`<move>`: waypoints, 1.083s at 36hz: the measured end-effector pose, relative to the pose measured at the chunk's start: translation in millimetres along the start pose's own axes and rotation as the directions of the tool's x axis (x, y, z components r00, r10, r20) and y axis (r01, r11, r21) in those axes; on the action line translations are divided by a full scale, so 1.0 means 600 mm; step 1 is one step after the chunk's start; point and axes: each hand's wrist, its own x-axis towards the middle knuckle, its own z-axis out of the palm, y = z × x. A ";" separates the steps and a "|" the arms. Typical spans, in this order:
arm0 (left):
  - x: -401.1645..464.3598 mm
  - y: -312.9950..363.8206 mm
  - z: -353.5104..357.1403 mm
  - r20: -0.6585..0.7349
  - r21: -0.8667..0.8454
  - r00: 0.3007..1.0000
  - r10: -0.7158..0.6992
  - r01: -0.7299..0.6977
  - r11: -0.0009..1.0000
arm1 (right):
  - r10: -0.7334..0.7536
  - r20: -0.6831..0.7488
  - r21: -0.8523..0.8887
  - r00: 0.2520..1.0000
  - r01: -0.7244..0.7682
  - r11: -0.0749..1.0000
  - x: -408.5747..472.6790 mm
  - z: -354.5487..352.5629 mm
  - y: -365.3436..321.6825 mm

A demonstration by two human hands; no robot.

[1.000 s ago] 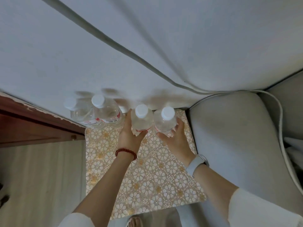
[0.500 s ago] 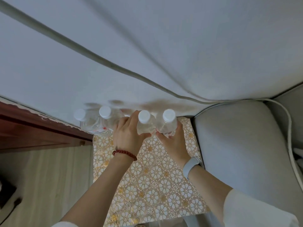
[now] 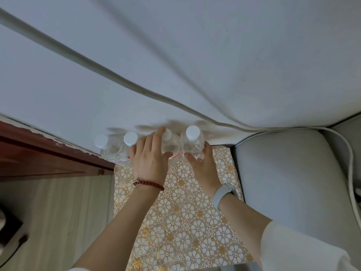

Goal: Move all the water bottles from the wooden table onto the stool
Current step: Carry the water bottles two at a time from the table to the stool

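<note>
Head view: four clear plastic water bottles with white caps stand in a row at the far edge of the stool with its gold-and-white floral cover, against the white wall. Left hand, red bead bracelet at the wrist, wraps around the third bottle. Right hand grips the rightmost bottle low on its body. The two left bottles stand untouched, just beside the left hand.

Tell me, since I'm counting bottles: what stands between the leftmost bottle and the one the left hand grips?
One more white-capped bottle, seen in the head view, between the leftmost bottle and the gripped bottle under the left hand.
</note>
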 end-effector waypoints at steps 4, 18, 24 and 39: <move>-0.003 -0.002 0.000 0.000 0.052 0.999 0.033 -0.033 0.998 | 0.031 0.041 -0.018 0.999 -0.030 0.999 -0.001 0.000 0.001; -0.153 -0.017 -0.155 0.222 -0.218 0.894 -0.388 0.434 0.874 | 0.304 0.203 -0.276 0.931 -0.244 0.930 -0.175 -0.012 -0.074; -0.320 -0.114 -0.323 0.153 -0.177 0.795 -0.587 0.606 0.775 | 0.150 0.479 -0.400 0.865 0.062 0.914 -0.359 0.115 -0.145; -1.178 -0.276 -0.867 -0.320 -0.173 0.198 -0.926 0.949 0.263 | 0.088 0.991 -0.132 0.100 0.644 0.754 -1.209 0.496 -0.150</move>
